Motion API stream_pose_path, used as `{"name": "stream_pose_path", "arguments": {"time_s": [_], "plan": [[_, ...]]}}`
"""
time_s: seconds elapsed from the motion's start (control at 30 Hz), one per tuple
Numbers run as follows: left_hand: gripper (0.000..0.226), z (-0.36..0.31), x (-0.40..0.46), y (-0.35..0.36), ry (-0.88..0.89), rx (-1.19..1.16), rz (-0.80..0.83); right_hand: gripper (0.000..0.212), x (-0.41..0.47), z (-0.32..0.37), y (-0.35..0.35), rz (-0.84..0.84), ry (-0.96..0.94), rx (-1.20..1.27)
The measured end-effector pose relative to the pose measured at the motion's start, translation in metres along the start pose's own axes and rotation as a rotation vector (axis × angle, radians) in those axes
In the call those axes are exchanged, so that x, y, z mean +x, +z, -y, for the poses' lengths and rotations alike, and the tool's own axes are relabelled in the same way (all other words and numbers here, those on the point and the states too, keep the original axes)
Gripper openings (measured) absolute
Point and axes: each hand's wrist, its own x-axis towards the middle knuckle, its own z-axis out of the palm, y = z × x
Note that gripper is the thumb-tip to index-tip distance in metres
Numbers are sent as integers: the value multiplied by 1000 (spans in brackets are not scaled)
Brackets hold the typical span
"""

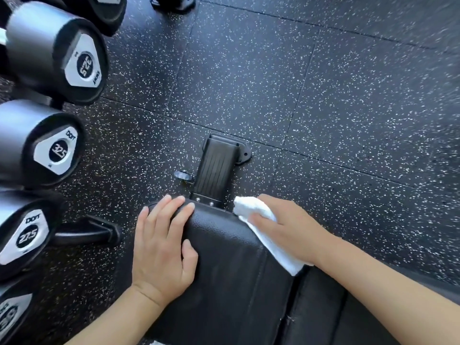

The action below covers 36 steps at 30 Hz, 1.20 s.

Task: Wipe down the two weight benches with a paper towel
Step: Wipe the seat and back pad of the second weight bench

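A black padded weight bench (224, 265) fills the lower middle of the view, its end pad pointing away from me. My left hand (163, 247) rests flat on the pad's left corner, fingers straight and draped over the far edge. My right hand (291, 227) presses a folded white paper towel (258, 220) against the pad's right edge; the towel sticks out past the fingertips and below the palm. A seam splits the end pad from a second pad (323, 307) at the lower right. No second bench is in view.
A rack of black dumbbells (57, 150) marked 32.5 and 27.5 crowds the left side. The bench's black foot and small wheel (216, 168) stand on the speckled rubber floor (323, 108). Another black base (174, 2) shows at the top edge.
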Motion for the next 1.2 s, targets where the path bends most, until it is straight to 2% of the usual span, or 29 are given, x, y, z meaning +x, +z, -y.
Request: {"name": "stream_pose_path", "arguments": {"time_s": [0.17,0.27,0.53,0.7,0.87,0.93,1.0,1.2], "plan": [[65,1,-1,0,3,-7,4,34,59,64,35,-7,-93,-108],[65,2,-2,0,12,-18,-13,40,71,86,43,-8,-83,-69],[60,3,-5,2,7,-40,-44,38,-8,35,11,-133,67,-132],[55,3,-7,-1,-14,-66,-26,35,-1,49,22,-239,124,-243],[55,1,-12,-13,-91,-113,25,41,49,101,63,-278,26,-273],[58,4,-23,-18,-138,-166,27,34,71,122,76,-282,3,-282],[58,13,-47,-18,-114,-173,32,29,88,140,85,-280,-8,-326],[64,43,-132,-2,-38,-112,78,39,97,174,121,-344,-201,-708]]}}
